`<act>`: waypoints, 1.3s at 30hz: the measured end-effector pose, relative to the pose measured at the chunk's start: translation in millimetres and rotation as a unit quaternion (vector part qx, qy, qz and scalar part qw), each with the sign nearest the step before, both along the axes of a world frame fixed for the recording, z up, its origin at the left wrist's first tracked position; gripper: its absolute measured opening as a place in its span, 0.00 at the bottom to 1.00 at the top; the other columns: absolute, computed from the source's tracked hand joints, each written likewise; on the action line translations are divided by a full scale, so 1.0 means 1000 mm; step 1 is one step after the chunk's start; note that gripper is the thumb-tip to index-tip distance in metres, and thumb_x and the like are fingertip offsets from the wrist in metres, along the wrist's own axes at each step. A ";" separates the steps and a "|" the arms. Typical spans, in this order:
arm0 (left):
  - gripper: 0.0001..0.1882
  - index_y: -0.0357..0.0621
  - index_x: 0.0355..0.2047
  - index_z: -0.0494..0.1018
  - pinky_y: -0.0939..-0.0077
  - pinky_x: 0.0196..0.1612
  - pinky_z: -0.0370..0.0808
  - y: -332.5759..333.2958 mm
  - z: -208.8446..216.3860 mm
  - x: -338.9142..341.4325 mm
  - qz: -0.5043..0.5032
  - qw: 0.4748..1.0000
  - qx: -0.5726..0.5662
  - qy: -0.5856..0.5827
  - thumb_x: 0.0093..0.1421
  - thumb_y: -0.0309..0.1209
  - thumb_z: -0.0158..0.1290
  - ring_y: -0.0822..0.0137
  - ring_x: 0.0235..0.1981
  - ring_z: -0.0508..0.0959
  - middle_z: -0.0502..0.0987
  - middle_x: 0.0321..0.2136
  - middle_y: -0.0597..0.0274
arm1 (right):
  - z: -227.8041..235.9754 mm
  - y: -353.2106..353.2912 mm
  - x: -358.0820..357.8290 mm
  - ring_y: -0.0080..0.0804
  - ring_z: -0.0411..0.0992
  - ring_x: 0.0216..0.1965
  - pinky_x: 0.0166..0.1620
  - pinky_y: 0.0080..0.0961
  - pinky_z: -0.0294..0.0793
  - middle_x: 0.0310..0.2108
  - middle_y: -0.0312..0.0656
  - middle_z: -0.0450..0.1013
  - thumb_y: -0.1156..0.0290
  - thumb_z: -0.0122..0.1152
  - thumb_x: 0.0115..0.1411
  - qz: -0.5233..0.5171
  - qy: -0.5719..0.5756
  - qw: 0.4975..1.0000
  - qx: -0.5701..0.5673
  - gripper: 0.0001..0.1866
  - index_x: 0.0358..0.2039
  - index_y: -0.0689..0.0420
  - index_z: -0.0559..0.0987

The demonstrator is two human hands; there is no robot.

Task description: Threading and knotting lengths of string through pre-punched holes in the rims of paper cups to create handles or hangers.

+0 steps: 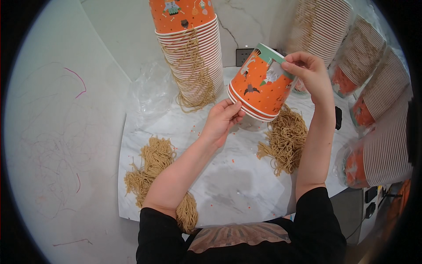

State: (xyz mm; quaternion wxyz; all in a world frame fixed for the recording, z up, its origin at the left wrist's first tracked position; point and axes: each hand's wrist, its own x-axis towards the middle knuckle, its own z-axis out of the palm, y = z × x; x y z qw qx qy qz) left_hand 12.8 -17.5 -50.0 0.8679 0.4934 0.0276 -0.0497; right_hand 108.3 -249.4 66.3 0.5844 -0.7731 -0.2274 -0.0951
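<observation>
Tabletop (239,154), white-marbled, orange cups (260,86) held, scribbled wall (48,132)

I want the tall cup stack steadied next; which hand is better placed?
Probably the left hand: it is nearer the tall cup stack, though it holds the nested orange cups by their rims. The right hand holds their other end, farther from the stack.
</observation>
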 end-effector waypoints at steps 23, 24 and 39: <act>0.11 0.38 0.48 0.71 0.80 0.47 0.77 0.018 -0.039 0.018 0.032 0.997 -0.006 0.064 0.69 0.31 0.52 0.74 0.38 0.77 0.78 0.37 0.63 | 0.023 -0.054 -0.016 0.21 0.76 0.42 0.49 0.18 0.72 0.40 0.37 0.80 0.73 0.68 0.60 -0.037 -0.120 0.936 0.328 0.13 0.45 0.62 0.82; 0.13 0.36 0.50 0.71 0.79 0.49 0.77 0.016 -0.038 0.017 0.031 0.998 -0.014 0.059 0.69 0.30 0.51 0.73 0.41 0.78 0.79 0.40 0.60 | 0.023 -0.054 -0.017 0.21 0.76 0.42 0.49 0.18 0.72 0.40 0.37 0.80 0.73 0.68 0.60 -0.040 -0.120 0.936 0.328 0.13 0.45 0.62 0.82; 0.19 0.44 0.53 0.69 0.63 0.59 0.70 0.011 0.028 -0.004 0.084 0.993 -0.063 0.057 0.72 0.42 0.39 0.65 0.52 0.73 0.74 0.52 0.59 | 0.022 -0.004 -0.044 0.13 0.70 0.32 0.38 0.13 0.68 0.29 0.30 0.76 0.71 0.68 0.60 0.099 -0.043 0.986 0.125 0.08 0.37 0.61 0.81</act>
